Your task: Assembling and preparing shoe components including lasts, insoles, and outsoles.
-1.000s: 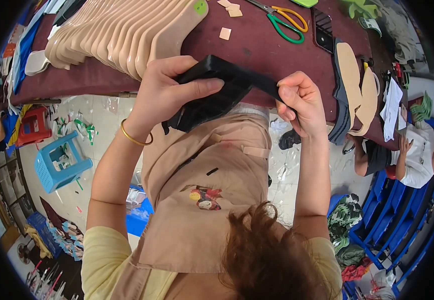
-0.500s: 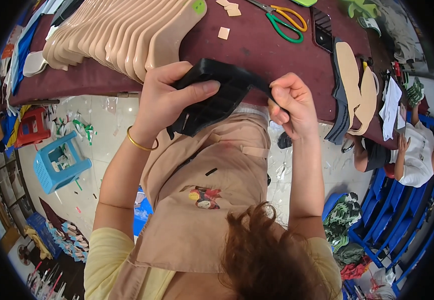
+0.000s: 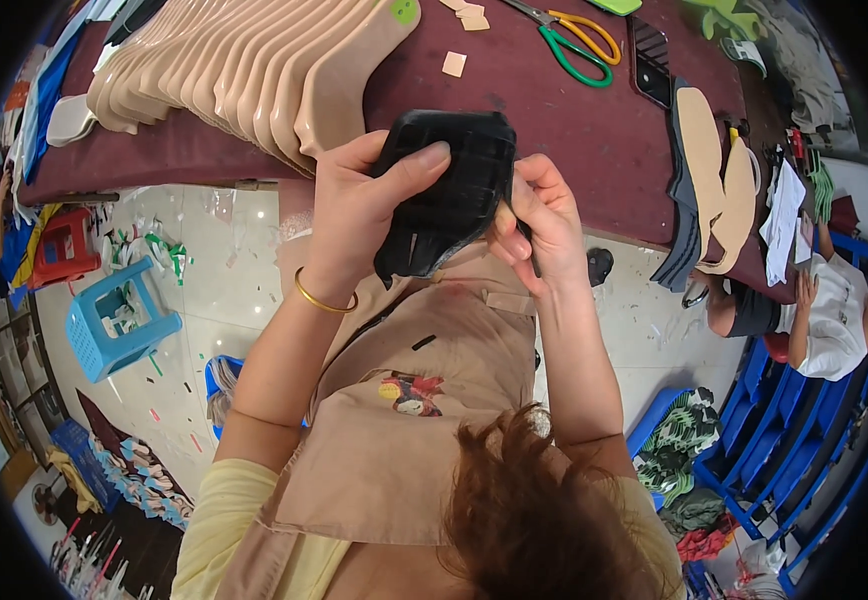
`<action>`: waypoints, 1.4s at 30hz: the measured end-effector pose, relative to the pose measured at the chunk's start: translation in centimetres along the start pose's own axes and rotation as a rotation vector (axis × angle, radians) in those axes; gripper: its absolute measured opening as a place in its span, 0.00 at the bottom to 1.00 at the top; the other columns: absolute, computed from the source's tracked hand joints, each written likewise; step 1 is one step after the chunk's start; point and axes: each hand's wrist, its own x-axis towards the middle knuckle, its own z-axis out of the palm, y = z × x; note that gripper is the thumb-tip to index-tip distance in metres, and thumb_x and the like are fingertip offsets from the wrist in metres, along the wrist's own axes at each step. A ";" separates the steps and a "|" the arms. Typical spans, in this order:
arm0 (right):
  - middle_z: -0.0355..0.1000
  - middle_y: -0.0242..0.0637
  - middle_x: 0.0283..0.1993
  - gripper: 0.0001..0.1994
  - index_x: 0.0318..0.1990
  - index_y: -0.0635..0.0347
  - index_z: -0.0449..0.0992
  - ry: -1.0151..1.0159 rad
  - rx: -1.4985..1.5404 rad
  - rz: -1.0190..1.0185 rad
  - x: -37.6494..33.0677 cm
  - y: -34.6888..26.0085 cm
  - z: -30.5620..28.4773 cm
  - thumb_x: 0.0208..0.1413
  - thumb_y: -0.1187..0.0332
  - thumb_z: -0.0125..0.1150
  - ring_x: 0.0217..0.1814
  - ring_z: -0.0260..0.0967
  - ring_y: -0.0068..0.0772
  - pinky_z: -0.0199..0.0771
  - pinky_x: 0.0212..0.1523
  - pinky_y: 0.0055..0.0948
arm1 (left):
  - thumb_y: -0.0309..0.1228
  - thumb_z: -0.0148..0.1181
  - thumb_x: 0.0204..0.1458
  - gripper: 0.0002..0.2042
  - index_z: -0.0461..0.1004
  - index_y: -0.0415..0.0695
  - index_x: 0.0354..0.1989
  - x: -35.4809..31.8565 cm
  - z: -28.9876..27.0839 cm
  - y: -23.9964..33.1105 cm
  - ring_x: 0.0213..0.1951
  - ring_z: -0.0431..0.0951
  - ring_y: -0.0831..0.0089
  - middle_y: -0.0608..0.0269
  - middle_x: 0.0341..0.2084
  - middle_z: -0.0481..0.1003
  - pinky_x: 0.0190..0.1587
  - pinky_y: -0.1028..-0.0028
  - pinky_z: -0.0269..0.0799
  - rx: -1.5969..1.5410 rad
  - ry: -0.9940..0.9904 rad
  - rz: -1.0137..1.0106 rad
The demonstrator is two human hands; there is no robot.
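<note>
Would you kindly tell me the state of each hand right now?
Left hand: closed, holding the black piece.
Right hand: closed, pinching a black strip beside it.

Gold bangle (image 3: 322,305), pale yellow sleeves (image 3: 229,512), tan apron (image 3: 374,480)

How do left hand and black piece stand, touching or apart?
Touching: head view shows the left hand gripping the black piece, thumb over its face.
</note>
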 end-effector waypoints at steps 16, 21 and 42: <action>0.58 0.27 0.13 0.07 0.43 0.55 0.66 -0.138 0.488 0.476 1.2 -1.2 -1.4 0.65 0.66 0.42 0.07 0.49 0.12 0.48 0.04 0.12 | 0.43 0.53 0.48 0.38 0.49 0.31 0.63 -0.2 0.3 -3.7 0.54 0.70 0.59 0.47 0.58 0.62 0.56 0.64 0.68 -0.720 -0.462 -0.363; 0.62 0.29 0.18 0.16 0.49 0.59 0.63 0.018 0.014 0.461 -0.5 -2.5 -1.5 0.65 0.56 0.42 0.10 0.52 0.14 0.55 0.10 0.13 | 0.45 0.48 0.52 0.34 0.54 0.31 0.61 -0.3 0.9 -3.3 0.57 0.67 0.57 0.42 0.56 0.63 0.57 0.62 0.67 -0.931 -0.522 -0.400; 0.71 0.33 0.28 0.13 0.38 0.65 0.70 -0.038 -0.977 0.088 -3.0 -1.7 0.3 0.64 0.64 0.44 0.29 0.69 0.21 0.71 0.30 0.23 | 0.42 0.44 0.57 0.26 0.59 0.35 0.58 0.9 0.2 -2.6 0.51 0.72 0.56 0.46 0.51 0.69 0.54 0.57 0.69 -0.731 -0.340 -0.269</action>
